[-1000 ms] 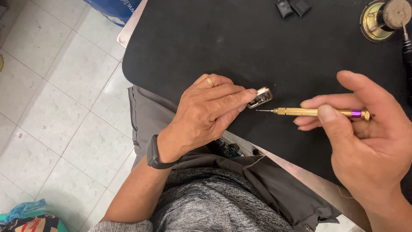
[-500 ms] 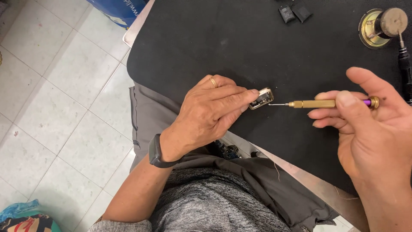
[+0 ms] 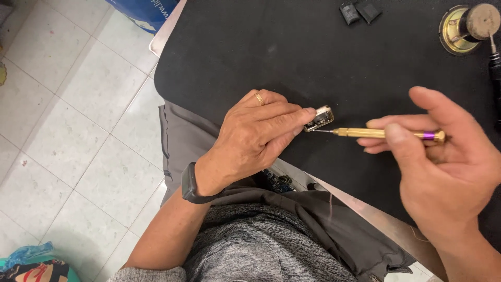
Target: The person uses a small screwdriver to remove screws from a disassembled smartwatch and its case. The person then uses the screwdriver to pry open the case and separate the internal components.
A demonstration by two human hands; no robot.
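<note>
Bright, even light falls from above, with soft, faint shadows. The black mat (image 3: 323, 57) swallows detail; the pale floor tiles (image 3: 62, 115) at nine o'clock look washed. Focus is sharp; slight stretching toward the corners.

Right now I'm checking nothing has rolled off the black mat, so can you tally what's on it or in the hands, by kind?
Small metal parts: 1, pinched in the left hand, part
Gold screwdrivers: 1, in the right hand, screwdriver
Small black blocks: 2
Round brass stands: 1
Total: 5
</note>
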